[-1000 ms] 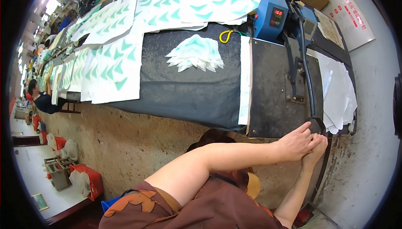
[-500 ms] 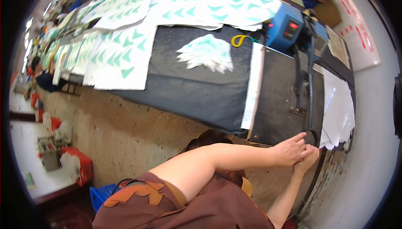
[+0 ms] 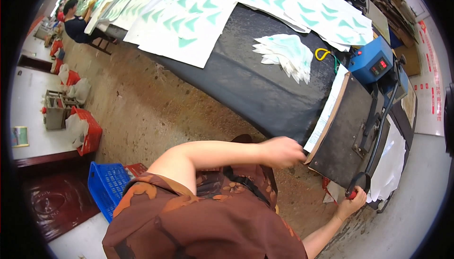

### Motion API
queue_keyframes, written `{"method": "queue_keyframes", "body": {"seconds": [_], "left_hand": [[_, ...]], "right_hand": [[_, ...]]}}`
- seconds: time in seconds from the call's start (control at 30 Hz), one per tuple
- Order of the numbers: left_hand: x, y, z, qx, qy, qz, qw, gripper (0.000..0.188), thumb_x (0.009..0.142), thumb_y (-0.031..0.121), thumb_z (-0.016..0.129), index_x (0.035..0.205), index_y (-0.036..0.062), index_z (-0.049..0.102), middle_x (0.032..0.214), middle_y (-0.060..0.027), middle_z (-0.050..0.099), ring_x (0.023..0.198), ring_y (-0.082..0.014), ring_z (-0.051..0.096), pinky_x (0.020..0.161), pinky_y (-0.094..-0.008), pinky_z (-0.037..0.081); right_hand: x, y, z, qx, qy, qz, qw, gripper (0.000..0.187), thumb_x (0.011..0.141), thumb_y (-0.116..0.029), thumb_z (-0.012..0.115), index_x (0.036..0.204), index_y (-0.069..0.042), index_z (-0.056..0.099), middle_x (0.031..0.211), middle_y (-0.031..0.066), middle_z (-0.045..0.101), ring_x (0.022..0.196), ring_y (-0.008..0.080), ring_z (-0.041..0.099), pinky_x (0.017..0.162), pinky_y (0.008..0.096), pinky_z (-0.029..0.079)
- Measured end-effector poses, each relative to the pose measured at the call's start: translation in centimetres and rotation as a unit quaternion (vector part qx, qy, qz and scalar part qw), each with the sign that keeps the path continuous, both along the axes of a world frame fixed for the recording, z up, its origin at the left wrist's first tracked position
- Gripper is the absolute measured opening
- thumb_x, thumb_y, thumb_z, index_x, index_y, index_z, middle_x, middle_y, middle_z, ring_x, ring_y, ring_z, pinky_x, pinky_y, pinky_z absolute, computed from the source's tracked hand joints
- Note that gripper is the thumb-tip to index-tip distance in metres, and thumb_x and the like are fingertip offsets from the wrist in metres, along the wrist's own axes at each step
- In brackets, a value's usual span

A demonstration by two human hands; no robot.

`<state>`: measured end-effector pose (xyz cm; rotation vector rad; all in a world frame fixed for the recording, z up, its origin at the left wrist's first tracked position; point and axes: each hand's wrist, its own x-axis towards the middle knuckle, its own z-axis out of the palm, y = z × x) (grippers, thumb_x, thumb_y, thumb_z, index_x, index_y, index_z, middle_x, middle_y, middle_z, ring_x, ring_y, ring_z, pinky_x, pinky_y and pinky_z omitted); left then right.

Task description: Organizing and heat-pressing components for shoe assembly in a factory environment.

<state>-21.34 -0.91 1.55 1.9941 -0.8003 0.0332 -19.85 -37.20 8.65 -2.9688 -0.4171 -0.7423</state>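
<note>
My right hand [image 3: 352, 202] is wrapped around the red-ended handle [image 3: 378, 138] of a heat press, at the machine's front. The press has a flat dark platen [image 3: 343, 129], closed down, and a blue control box [image 3: 371, 60] with a lit red display. My left hand [image 3: 283, 152] hovers beside the platen's front left corner, blurred by motion, its fingers curled but unclear. Along the platen's left edge runs a white printed strip [image 3: 326, 110]. Farther left, a fanned pile of white and pale-green cut pieces [image 3: 286, 55] lies on the black-covered table [image 3: 248, 81].
White sheets with green arrow-like shapes [image 3: 184, 25] cover the far and left table. Yellow-handled scissors [image 3: 322, 54] lie near the control box. White sheets [image 3: 390, 159] lie right of the press. A blue basket [image 3: 109, 183] stands behind on the left; another person [image 3: 78, 27] sits far left.
My hands, together at the press's front before, are now apart. The left has moved left, and the right now shows gripping the handle's red end. The view has turned left.
</note>
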Motion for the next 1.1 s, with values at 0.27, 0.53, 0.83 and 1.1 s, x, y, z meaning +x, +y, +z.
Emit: {"method": "queue_keyframes", "body": {"seconds": [0.27,0.53,0.83,1.1], "left_hand": [[-13.3,17.6,-18.7,-0.047,0.476,0.491,0.728,0.027,0.078,0.018,0.066,0.103,0.0072,0.068,0.098,-0.0104,0.069,0.09,-0.0231,0.065,0.081,-0.0343,0.05],[-16.7,19.6,-19.4,-0.047,0.616,0.52,0.59,0.023,0.08,0.006,0.062,0.103,0.0015,0.062,0.079,-0.0064,0.062,0.066,-0.016,0.058,0.059,-0.0294,0.049],[-5.6,15.3,-15.6,-0.079,0.539,0.446,0.71,0.024,0.083,0.016,0.064,0.101,0.0005,0.064,0.085,-0.008,0.067,0.075,-0.0157,0.063,0.069,-0.0292,0.051],[-6.2,17.3,-15.8,-0.178,0.549,0.523,0.628,0.014,0.086,0.013,0.062,0.094,0.0018,0.064,0.077,-0.0062,0.066,0.065,-0.0128,0.061,0.059,-0.0265,0.05]], "right_hand": [[-0.2,0.0,0.2,0.008,-0.003,-0.011,1.0,0.012,0.073,-0.001,0.058,0.084,-0.004,0.055,0.078,0.0105,0.054,0.082,0.03,0.052,0.081,0.0393,0.04],[-0.4,-0.1,0.1,0.0,0.03,-0.049,0.998,0.012,0.076,-0.005,0.061,0.086,-0.005,0.056,0.083,0.0103,0.056,0.088,0.0312,0.052,0.094,0.0431,0.038],[-0.1,-0.2,1.3,0.022,0.071,-0.003,0.997,0.016,0.074,-0.002,0.057,0.09,-0.002,0.057,0.088,0.0142,0.056,0.091,0.035,0.052,0.092,0.0458,0.038],[-0.1,0.0,3.9,0.169,0.16,0.029,0.972,0.039,0.068,0.009,0.048,0.102,-0.001,0.065,0.103,0.0154,0.062,0.092,0.0295,0.059,0.087,0.04,0.047]]}}
